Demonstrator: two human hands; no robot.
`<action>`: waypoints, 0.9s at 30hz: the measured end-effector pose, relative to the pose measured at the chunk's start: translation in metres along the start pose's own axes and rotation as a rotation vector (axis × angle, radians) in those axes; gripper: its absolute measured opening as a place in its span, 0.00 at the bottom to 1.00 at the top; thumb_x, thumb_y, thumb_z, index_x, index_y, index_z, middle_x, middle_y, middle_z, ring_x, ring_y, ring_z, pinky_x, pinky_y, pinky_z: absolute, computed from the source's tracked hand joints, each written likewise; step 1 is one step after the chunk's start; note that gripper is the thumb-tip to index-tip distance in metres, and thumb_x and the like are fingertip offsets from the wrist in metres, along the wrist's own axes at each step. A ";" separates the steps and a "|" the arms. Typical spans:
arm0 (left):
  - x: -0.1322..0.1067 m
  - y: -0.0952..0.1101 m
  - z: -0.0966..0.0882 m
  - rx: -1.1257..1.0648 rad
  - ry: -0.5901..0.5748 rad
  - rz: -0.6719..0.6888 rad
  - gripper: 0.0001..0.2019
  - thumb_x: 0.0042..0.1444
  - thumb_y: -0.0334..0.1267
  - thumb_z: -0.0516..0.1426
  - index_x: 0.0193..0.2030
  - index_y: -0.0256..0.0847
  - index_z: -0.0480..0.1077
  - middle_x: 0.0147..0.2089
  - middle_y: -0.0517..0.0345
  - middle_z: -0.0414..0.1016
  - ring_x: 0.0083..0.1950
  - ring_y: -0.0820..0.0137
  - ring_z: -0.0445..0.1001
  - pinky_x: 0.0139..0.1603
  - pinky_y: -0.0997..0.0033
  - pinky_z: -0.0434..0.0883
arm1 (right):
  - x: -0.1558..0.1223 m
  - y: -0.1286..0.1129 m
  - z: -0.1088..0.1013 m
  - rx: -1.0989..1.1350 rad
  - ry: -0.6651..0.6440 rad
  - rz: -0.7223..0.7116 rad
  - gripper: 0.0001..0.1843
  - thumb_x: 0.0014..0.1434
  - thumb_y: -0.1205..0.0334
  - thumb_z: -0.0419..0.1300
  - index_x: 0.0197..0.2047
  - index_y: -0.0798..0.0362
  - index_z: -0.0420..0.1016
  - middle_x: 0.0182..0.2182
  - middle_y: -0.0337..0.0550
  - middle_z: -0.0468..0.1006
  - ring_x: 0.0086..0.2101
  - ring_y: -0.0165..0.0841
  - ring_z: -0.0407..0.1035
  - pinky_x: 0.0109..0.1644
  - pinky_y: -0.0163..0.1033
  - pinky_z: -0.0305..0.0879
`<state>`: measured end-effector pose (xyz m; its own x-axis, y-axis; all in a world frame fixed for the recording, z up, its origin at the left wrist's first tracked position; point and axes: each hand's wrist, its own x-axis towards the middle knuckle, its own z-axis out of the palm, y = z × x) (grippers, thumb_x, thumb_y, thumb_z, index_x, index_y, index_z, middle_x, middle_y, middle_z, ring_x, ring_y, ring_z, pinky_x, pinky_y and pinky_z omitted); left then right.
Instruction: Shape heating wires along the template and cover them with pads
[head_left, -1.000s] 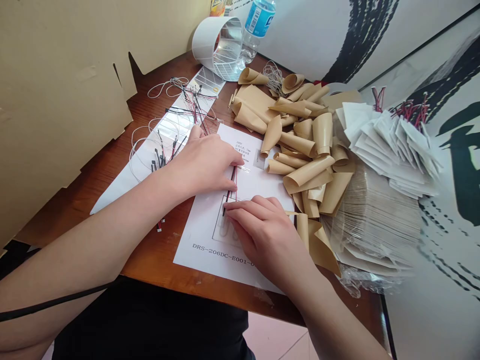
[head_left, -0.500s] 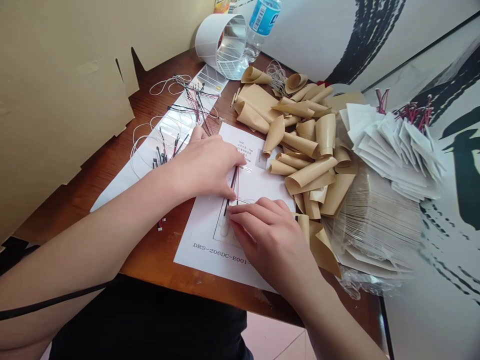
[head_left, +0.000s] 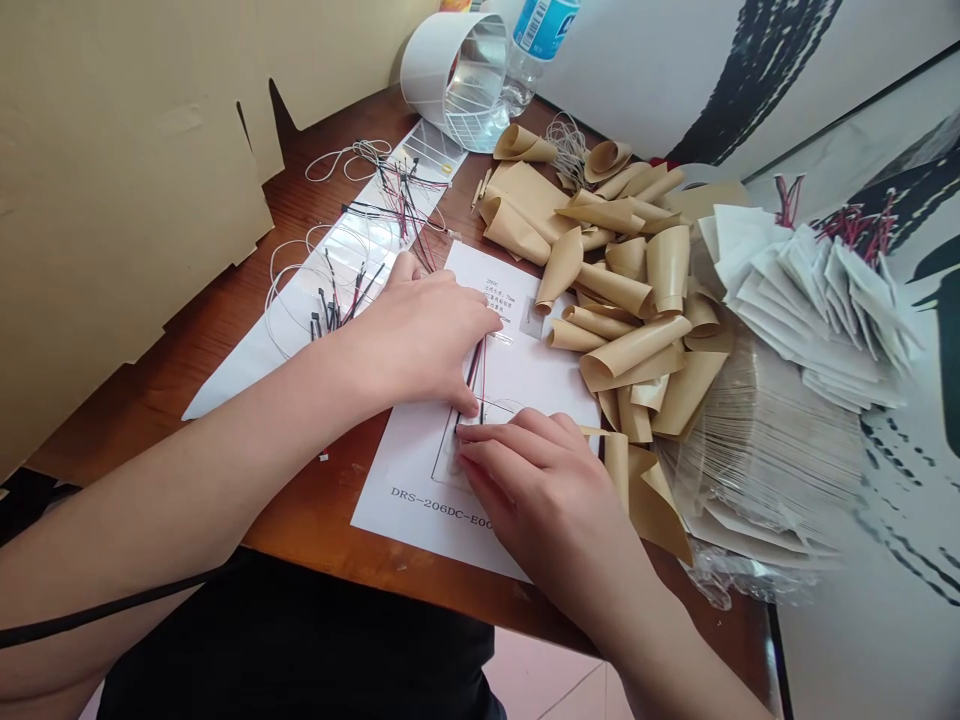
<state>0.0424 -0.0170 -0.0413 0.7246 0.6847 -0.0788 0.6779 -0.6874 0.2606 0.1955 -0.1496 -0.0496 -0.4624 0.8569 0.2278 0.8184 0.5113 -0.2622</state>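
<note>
My left hand (head_left: 416, 335) lies palm down on a white printed template sheet (head_left: 517, 375), its fingers curled and its thumb tip pressing a red and black wire pair (head_left: 477, 365) onto the paper. My right hand (head_left: 536, 480) rests just below it, fingers bent and held together, pressing a thin clear film piece (head_left: 501, 408) at the wire's lower end. Most of that film is hidden under the right hand. The sheet lies on a brown wooden table (head_left: 307, 510).
A heap of curled tan backing papers (head_left: 615, 290) lies right of the sheet. Beyond it are stacked white film pieces with red wires (head_left: 817, 280) and a clear-wrapped stack (head_left: 765, 450). Loose wires (head_left: 360, 260), a white tape roll (head_left: 450, 70) and a water bottle (head_left: 536, 40) sit behind.
The view has shifted slightly. My left thumb has slid down the wire pair toward the right hand, and my right fingers have edged left onto the wire's lower end.
</note>
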 end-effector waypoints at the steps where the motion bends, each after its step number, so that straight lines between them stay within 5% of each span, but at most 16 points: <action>1: 0.000 0.000 0.000 0.001 -0.002 -0.002 0.27 0.44 0.59 0.69 0.49 0.49 0.78 0.51 0.55 0.81 0.55 0.52 0.71 0.60 0.46 0.58 | 0.000 0.000 -0.001 -0.002 0.004 -0.003 0.12 0.64 0.78 0.59 0.34 0.52 0.77 0.37 0.39 0.86 0.33 0.33 0.68 0.38 0.41 0.58; 17: -0.001 0.000 -0.002 -0.020 -0.008 0.009 0.23 0.53 0.58 0.63 0.52 0.51 0.77 0.51 0.57 0.81 0.56 0.52 0.71 0.61 0.46 0.57 | -0.001 -0.005 -0.002 -0.014 0.060 -0.004 0.15 0.61 0.80 0.60 0.30 0.52 0.71 0.35 0.37 0.84 0.31 0.32 0.65 0.37 0.41 0.56; 27: 0.000 0.003 -0.002 -0.012 -0.014 -0.009 0.21 0.50 0.55 0.68 0.48 0.48 0.78 0.50 0.56 0.81 0.56 0.51 0.70 0.60 0.46 0.57 | -0.001 -0.004 0.000 -0.007 0.029 -0.020 0.15 0.61 0.80 0.59 0.29 0.52 0.71 0.35 0.38 0.84 0.32 0.33 0.65 0.37 0.41 0.56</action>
<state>0.0436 -0.0185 -0.0382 0.7203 0.6872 -0.0948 0.6828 -0.6783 0.2713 0.1925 -0.1524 -0.0489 -0.4683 0.8445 0.2599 0.8118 0.5274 -0.2508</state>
